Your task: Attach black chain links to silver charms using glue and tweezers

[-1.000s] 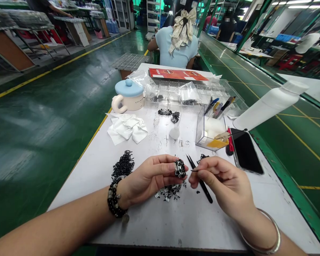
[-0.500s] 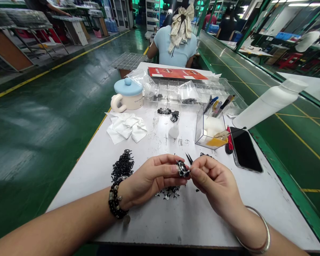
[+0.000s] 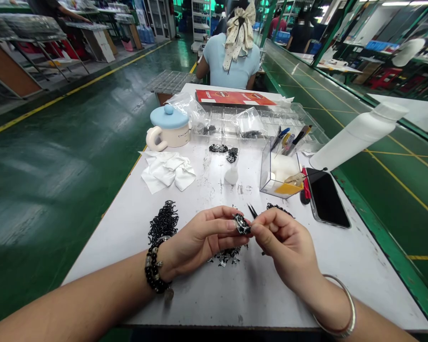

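My left hand [image 3: 203, 235] pinches a small black and silver metal part [image 3: 241, 223] between thumb and fingers, just above the white table [image 3: 214, 294]. My right hand [image 3: 283, 240] is closed and meets the left at that part, its fingertips touching it; in 1.0 s ago it held a thin black piece, now hidden. Black tweezers [image 3: 251, 210] poke out behind my right fingers. Under my hands lies a small heap of black and silver parts [image 3: 227, 256]. A pile of thin black pieces [image 3: 164, 220] lies left of my left wrist.
A black phone [image 3: 326, 197] and a clear box [image 3: 281, 173] with pens stand at right, with a white bottle [image 3: 356, 137] beyond. White cloth [image 3: 167, 171], a blue-lidded mug [image 3: 169, 127] and clear trays [image 3: 249, 124] lie further back. A person in a light blue top [image 3: 230, 57] sits beyond.
My right hand has moved left, from apart with a thin black piece in its fingertips to touching the part in my left hand. The view has shifted slightly.
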`<state>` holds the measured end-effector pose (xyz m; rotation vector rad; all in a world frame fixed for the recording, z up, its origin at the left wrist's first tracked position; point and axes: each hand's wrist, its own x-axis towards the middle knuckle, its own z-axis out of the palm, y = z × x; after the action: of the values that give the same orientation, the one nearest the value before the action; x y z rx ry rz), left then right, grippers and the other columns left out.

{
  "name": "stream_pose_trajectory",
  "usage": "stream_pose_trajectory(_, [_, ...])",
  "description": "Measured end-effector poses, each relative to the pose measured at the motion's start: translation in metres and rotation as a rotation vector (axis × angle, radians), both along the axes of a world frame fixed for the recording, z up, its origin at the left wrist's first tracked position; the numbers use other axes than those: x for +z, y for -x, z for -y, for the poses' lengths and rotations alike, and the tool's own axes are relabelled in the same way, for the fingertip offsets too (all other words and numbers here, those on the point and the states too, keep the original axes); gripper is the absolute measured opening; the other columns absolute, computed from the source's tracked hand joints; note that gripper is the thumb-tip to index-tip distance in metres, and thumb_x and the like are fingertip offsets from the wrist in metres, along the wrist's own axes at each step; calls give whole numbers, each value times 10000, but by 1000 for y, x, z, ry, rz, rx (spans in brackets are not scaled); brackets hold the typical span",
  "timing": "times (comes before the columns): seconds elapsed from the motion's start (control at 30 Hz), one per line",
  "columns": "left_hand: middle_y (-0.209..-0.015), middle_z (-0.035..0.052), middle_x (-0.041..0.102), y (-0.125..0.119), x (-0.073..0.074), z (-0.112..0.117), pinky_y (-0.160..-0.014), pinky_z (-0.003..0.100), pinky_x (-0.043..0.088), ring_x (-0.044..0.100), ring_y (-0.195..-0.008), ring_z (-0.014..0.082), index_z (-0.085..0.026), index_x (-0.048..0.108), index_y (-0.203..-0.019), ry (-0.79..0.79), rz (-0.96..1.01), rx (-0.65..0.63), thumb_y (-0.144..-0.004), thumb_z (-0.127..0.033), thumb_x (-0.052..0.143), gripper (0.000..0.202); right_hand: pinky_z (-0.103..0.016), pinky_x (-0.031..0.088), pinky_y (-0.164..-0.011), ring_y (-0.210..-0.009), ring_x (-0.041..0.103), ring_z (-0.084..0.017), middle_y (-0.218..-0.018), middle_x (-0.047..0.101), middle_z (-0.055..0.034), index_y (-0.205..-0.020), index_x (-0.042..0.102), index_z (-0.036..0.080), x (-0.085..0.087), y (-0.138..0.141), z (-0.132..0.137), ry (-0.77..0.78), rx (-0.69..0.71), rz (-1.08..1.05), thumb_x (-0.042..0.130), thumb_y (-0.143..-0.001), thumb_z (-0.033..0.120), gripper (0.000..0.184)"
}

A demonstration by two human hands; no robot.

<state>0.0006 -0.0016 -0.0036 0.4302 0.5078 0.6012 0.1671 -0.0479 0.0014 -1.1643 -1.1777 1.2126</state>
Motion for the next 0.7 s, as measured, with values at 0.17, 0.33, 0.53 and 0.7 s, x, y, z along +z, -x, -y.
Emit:
stream_pose_trajectory(0.17, [-803,59,705,0,0,0,-764,215,556,686,-748,131,-90,624,-916,-2,1,-1,-715,-90,713,220,-120,310,-393,-439,379,-22,-503,474,59,-729,657,204,0,-1,0,57,31,-10,673,-785,319,129])
stream_pose_trajectory(0.33, [-834,63,705,1,-1,1,-784,216,554,687,-770,132,-94,627,-924,9,-3,13,-711,-102,720,233,-123,339,-383,-411,421,-26,-475,487,66,-806,693,241,-5,-1,2,9,1,47,650,-806,299,73])
stream_pose_trajectory(0.53, [-820,53,698,1,-2,1,-799,222,552,686,-773,131,-95,623,-939,19,2,9,-711,-101,720,248,-141,364,-395,-440,455,-35,-567,586,56,-901,682,267,-6,-2,4,-249,-53,331,600,-825,175,144])
stream_pose_trajectory(0.7, [-825,63,699,1,-2,1,-790,212,549,686,-770,131,-87,620,-937,-2,3,-12,-717,-112,719,243,-153,350,-373,-439,478,-36,-651,660,32,-883,668,220,-3,-2,4,-414,-93,491,590,-804,107,159])
